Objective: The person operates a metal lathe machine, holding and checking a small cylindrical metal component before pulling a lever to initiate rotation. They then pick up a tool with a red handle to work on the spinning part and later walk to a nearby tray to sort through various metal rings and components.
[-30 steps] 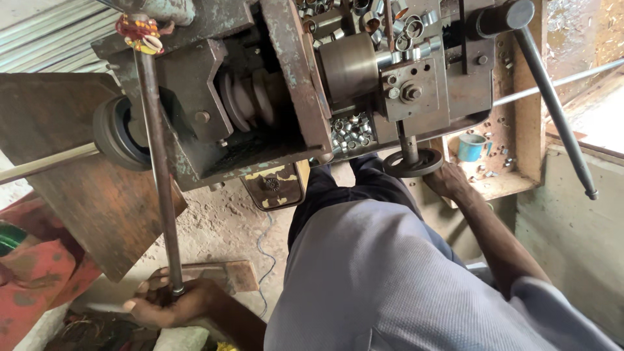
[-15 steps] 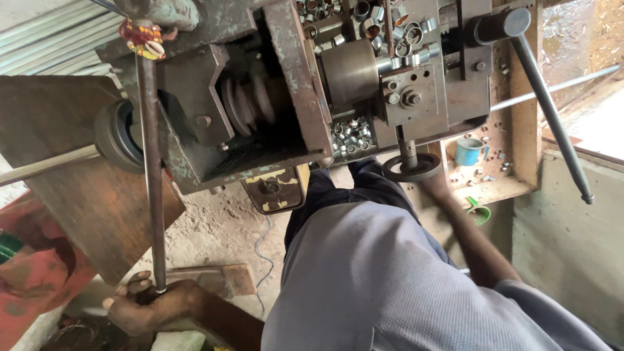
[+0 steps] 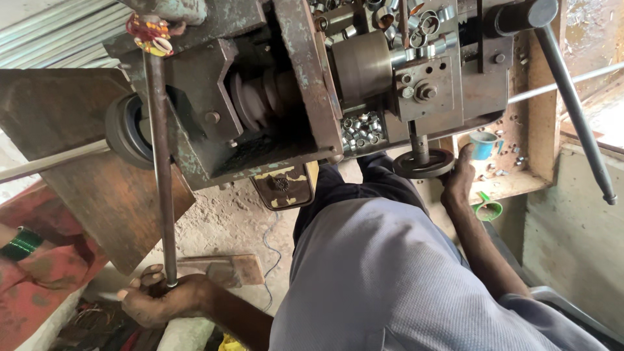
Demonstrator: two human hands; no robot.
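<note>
I look down on a small worn metal lathe (image 3: 273, 97). My left hand (image 3: 162, 299) is closed around the lower end of a long steel lever rod (image 3: 159, 169) that rises to the machine's top left. My right hand (image 3: 460, 177) rests on the rim of a small black handwheel (image 3: 424, 164) under the tool carriage (image 3: 429, 84). A round metal chuck (image 3: 361, 65) sits at the centre of the machine. Several small metal rings (image 3: 361, 127) lie in a tray below it.
A long black-knobbed handle (image 3: 572, 104) slants down the right side. A thin steel bar (image 3: 45, 161) sticks out left through a black pulley (image 3: 123, 130). A blue cup (image 3: 482, 144) and a green object (image 3: 487, 209) sit on the wooden frame. Red cloth (image 3: 39, 273) lies lower left.
My left hand has slid a little right and up with the lever rod's lower end. My right hand has moved from beneath the handwheel up onto its right rim.
</note>
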